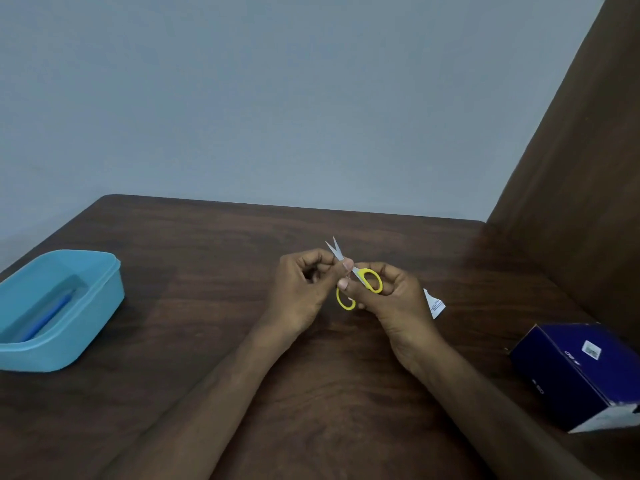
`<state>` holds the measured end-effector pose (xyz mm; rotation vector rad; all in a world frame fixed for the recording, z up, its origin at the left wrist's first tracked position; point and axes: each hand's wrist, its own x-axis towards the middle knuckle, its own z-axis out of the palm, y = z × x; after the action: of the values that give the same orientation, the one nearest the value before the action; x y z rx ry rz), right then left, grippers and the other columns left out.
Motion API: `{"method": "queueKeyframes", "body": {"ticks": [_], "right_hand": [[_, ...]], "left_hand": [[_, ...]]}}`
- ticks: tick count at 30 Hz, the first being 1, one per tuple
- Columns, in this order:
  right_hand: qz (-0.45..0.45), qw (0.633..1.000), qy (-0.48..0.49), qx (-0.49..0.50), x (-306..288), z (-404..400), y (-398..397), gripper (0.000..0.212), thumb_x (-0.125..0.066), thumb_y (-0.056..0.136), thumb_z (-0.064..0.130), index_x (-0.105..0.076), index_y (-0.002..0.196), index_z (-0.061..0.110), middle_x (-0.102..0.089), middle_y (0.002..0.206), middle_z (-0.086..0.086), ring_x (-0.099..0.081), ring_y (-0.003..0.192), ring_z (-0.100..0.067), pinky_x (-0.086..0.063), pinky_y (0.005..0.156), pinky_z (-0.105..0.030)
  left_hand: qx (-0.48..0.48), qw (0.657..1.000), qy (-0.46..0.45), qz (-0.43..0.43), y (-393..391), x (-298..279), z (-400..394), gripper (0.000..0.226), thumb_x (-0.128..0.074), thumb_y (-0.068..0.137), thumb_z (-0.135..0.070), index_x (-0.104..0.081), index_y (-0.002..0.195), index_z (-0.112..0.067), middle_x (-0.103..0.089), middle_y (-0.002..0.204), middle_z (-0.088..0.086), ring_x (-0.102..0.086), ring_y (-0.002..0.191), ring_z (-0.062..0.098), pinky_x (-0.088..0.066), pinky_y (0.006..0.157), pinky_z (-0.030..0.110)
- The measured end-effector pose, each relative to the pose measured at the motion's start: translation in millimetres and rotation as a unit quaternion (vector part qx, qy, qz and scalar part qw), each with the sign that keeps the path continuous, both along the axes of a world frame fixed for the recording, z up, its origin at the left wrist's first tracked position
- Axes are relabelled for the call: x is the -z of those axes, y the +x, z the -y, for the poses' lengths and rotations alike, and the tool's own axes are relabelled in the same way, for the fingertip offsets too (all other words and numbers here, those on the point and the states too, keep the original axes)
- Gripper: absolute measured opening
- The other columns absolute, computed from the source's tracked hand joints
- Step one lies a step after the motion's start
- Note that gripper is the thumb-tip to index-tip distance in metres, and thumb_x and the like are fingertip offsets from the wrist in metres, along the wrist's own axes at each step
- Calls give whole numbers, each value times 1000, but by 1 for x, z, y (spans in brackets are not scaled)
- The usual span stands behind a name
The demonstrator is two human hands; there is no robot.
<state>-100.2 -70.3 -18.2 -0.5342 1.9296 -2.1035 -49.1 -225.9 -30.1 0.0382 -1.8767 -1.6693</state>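
Left hand point(304, 289) and right hand point(393, 299) both grip yellow scissors point(356, 272), blades parted; paper scrap point(434, 303) lies beside right hand.

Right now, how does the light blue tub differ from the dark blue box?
The tub is light blue with rounded corners; the box is dark navy with sharp edges. The tub is open-topped, a blue stick inside; the box hides its contents and bears a white label. Tub lies left, box right. Both rest on the table.

The left hand point(304, 289) and right hand point(393, 297) were bare, both forearms point(207, 393) uncovered to the view's lower edge, fingernails point(343, 284) trimmed short
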Motion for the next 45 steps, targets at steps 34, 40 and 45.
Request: {"method": "queueKeyframes", "body": {"ticks": [34, 40, 45], "right_hand": [[153, 974, -120, -120, -13, 1, 5, 41, -76, 81, -14, -66, 113, 10, -74, 98, -11, -74, 87, -21, -63, 79, -30], [45, 994, -87, -49, -4, 6, 7, 59, -81, 76, -19, -64, 128, 4, -77, 104, -8, -74, 90, -15, -61, 84, -27], [38, 996, -76, 5, -3, 5, 4, 53, -86, 79, -6, -64, 126, 8, -81, 101, -8, -75, 91, -17, -58, 80, -30]], "left_hand": [[-15, 999, 34, -10, 0, -1, 1, 30, -81, 96, -29, -76, 79, -5, -70, 79, 30, -53, 69, 26, -41, 66, 38], [-21, 999, 42, -9, 0, -3, -1, 29, -81, 96, -26, -73, 71, -14, -68, 71, 21, -47, 68, 23, -37, 65, 34], [-11, 999, 35, -4, -1, 0, 1, 28, -81, 96, -29, -76, 76, -10, -75, 78, 22, -53, 70, 25, -40, 67, 38]]}}
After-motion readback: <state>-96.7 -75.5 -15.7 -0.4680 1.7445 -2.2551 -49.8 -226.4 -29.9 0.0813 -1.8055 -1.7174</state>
